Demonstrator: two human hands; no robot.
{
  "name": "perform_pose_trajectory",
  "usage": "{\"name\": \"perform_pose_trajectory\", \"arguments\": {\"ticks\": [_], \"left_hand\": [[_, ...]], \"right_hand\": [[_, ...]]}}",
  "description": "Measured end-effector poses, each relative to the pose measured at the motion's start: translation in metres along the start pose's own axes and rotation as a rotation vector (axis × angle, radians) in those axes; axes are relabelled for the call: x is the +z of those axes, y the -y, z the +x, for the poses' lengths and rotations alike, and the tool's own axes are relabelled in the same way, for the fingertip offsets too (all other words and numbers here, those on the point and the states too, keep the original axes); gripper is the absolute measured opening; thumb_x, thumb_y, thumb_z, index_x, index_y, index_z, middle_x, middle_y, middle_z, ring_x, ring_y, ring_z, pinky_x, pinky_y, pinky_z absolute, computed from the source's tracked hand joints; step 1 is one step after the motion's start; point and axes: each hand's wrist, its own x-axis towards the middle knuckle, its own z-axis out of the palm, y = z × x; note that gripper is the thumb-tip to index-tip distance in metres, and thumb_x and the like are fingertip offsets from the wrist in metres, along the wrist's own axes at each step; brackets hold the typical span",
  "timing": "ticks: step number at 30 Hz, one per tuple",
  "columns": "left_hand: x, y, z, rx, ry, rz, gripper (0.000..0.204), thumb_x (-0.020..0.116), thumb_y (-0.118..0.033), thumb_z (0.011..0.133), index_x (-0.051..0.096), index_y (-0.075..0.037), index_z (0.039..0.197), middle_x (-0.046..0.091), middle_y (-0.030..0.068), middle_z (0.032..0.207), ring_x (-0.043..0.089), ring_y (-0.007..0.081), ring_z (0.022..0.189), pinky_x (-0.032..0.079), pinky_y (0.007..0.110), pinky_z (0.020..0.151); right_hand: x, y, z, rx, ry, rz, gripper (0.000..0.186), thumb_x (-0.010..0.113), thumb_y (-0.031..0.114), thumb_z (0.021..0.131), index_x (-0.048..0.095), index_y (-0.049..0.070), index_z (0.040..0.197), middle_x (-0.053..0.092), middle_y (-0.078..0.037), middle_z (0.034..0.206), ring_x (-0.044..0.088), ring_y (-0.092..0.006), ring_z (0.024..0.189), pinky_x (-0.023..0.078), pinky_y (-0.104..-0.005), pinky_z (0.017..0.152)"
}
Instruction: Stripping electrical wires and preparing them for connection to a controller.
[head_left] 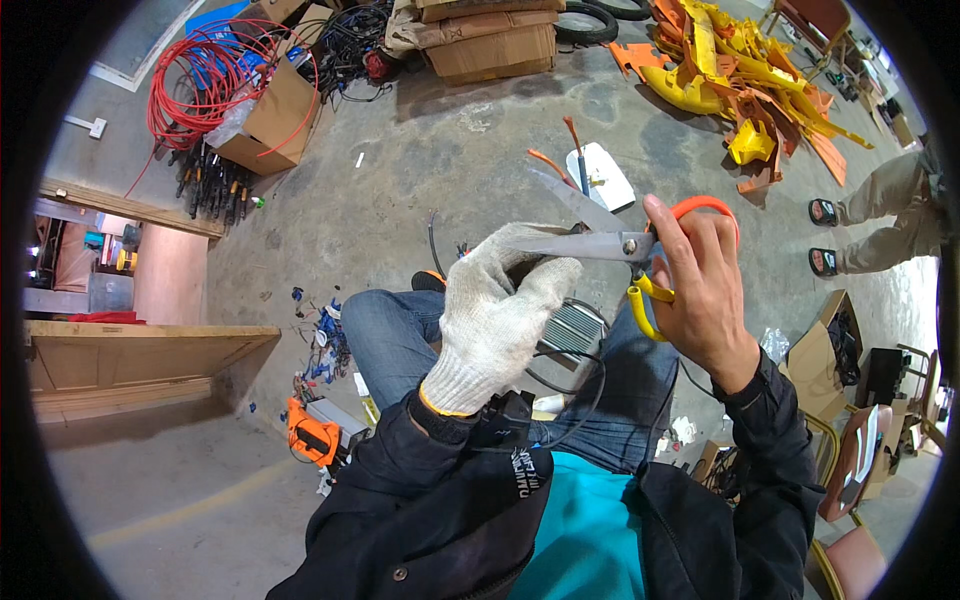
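Plainly, the right hand (703, 290) clasps spread scissors (629, 246); the gloved left hand (490, 325) curls, its hold unclear.

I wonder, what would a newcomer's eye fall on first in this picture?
Most likely the open, orange-and-yellow-handled scissors near the centre, gripped by the right hand, with one blade crossing in view over the left hand in its white knitted glove. After that, perhaps the heap of yellow and orange panels on the floor at upper right, and the loose red cable coil at upper left.
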Motion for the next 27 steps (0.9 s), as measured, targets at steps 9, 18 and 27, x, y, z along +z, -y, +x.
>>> {"name": "perform_pose_trajectory", "arguments": {"ticks": [9,18,27], "left_hand": [[-0.001,-0.001,-0.001,-0.052,0.033,-0.065,0.034,0.076,-0.014,0.094,0.067,0.001,0.122,0.067,0.0045,0.083,0.052,0.0040,0.055,0.035,0.021,0.045],[0.000,-0.004,-0.001,-0.036,-0.012,-0.030,0.031,0.076,-0.015,0.094,0.069,0.002,0.120,0.068,0.0046,0.082,0.053,0.0044,0.055,0.037,0.021,0.046],[-0.010,-0.002,0.004,-0.037,-0.037,0.047,0.029,0.072,-0.015,0.092,0.071,0.003,0.116,0.074,0.0074,0.095,0.066,0.0110,0.081,0.054,0.027,0.074]], "right_hand": [[-0.004,0.000,0.001,0.004,0.018,-0.017,0.083,0.068,-0.009,0.068,0.054,0.011,0.147,0.055,-0.013,0.108,0.052,-0.0332,0.101,0.048,-0.0435,0.090],[0.002,-0.007,-0.001,-0.058,-0.058,-0.055,0.071,0.073,-0.005,0.070,0.062,0.011,0.138,0.059,-0.008,0.099,0.057,-0.0281,0.093,0.051,-0.0397,0.079],[-0.008,-0.010,-0.012,0.217,-0.156,0.241,0.065,0.073,-0.007,0.074,0.061,0.007,0.136,0.063,-0.011,0.098,0.061,-0.0222,0.080,0.052,-0.0325,0.069]]}}
